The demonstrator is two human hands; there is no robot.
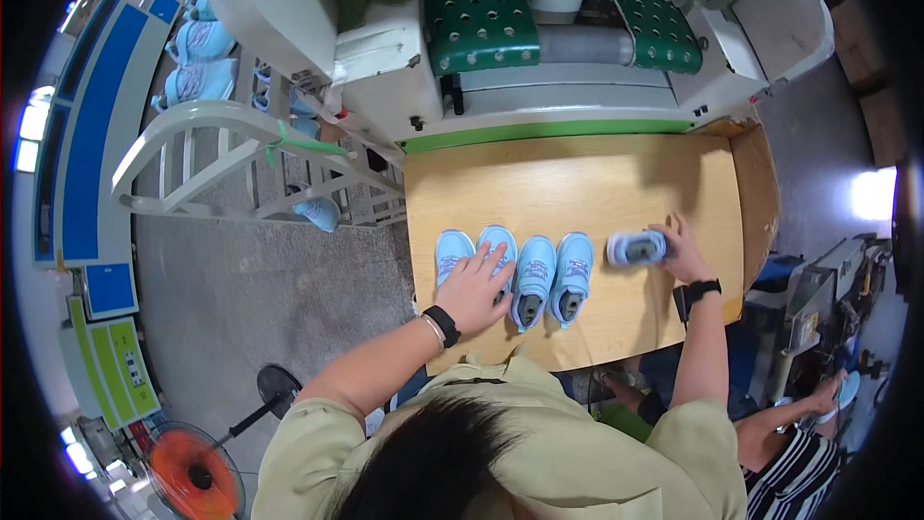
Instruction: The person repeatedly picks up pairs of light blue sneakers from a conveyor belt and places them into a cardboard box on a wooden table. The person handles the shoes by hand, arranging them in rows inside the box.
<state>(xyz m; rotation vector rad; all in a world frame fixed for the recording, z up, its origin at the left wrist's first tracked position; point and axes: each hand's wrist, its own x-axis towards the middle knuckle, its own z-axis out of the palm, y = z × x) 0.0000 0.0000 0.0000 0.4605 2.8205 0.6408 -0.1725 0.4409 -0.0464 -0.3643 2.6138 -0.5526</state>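
R grip: closed on R end of single shoe, lt-blue, blurred
Single shoe: L of R grip, long axis approx. L–R, R of shoe row; R grip nearer; lifted or not, can't tell
L grip: open, fingers spread over 2 L-most of shoe row
Shoe row: 4 side by side, toes away
Tabletop: wood-tone, w/ white-green machine beyond
Room: rack L, orange fan lower L

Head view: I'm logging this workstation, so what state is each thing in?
Four blue shoes: upright, side by side
Fifth shoe: held, motion-blurred
Left hand: spread over the two leftmost
Right hand: closed on the held one
Farther shoes: by the grey rack
Orange fan: spin unclear
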